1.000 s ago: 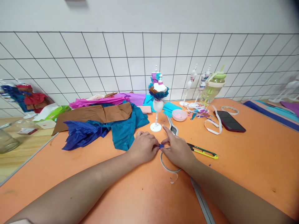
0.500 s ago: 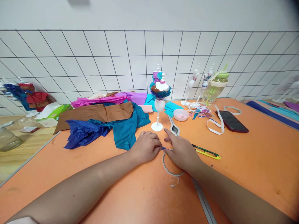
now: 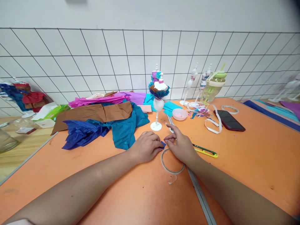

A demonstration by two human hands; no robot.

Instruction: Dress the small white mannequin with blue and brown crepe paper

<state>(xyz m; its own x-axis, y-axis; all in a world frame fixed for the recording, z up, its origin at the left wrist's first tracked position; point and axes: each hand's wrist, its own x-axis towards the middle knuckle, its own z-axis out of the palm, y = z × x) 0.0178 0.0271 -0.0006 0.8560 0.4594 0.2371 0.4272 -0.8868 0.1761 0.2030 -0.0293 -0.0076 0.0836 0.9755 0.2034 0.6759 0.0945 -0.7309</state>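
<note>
My left hand (image 3: pixel 148 146) rests on the orange table, its thumb and fingertips pinched on a small piece of blue crepe paper (image 3: pixel 163 144). Close to the paper's right side is my right hand (image 3: pixel 181 144). Its index finger points forward, while the thumb and the other fingertips come together; anything between them is too small to make out. A roll of tape (image 3: pixel 162 162) lies flat partly beneath the right hand. Just beyond both hands, a small white dress-form figure on a stand (image 3: pixel 158 104) wears a brown and dark-blue paper ruffle.
Crumpled blue paper (image 3: pixel 85 134), teal paper (image 3: pixel 123 132) and brown paper (image 3: pixel 93 114) lie at left. Rightward are a yellow-green cutter (image 3: pixel 206 152), a pink dish (image 3: pixel 179 114), a phone (image 3: pixel 231 120) and a green-lidded bottle (image 3: pixel 214 89). A grey strip (image 3: pixel 201 197) runs beneath my right forearm.
My right fingertips have lifted slightly and drawn together, and more of the blue paper shows beside my left fingers. The left hand keeps its hold. The whole view has shifted slightly.
</note>
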